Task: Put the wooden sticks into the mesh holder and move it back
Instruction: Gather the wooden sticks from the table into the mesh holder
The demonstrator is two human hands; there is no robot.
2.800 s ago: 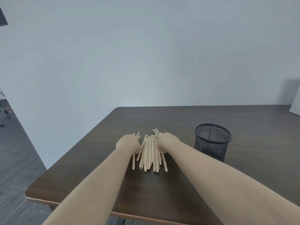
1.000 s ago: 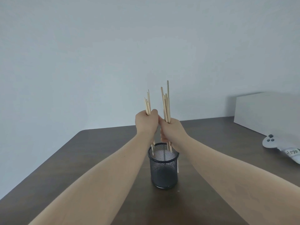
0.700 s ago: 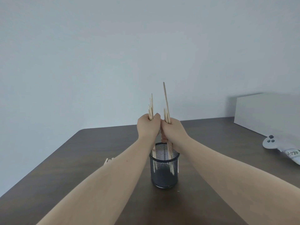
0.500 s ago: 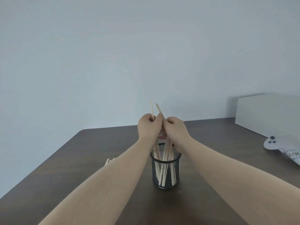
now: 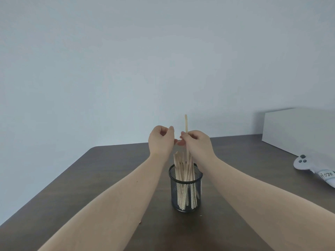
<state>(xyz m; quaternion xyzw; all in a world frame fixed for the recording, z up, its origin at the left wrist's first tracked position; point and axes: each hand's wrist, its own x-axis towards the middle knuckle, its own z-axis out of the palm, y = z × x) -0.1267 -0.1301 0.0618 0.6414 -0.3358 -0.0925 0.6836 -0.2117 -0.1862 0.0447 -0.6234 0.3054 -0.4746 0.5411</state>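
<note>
The right hand (image 5: 198,144) pinches one upright stick (image 5: 186,124) between thumb and fingers, while the left hand (image 5: 160,140) beside it at 9 o'clock is loosely curled and grasps nothing. Directly below them at 6 o'clock the holder (image 5: 185,192) stands upright on the table (image 5: 116,171), the other sticks (image 5: 182,167) standing inside it. A white box (image 5: 299,129) and a controller (image 5: 304,163) lie at 3 o'clock, well apart.

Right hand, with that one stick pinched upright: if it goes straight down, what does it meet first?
Probably the tops of the wooden sticks standing in the mesh holder, directly below the right hand; depth is uncertain.
</note>
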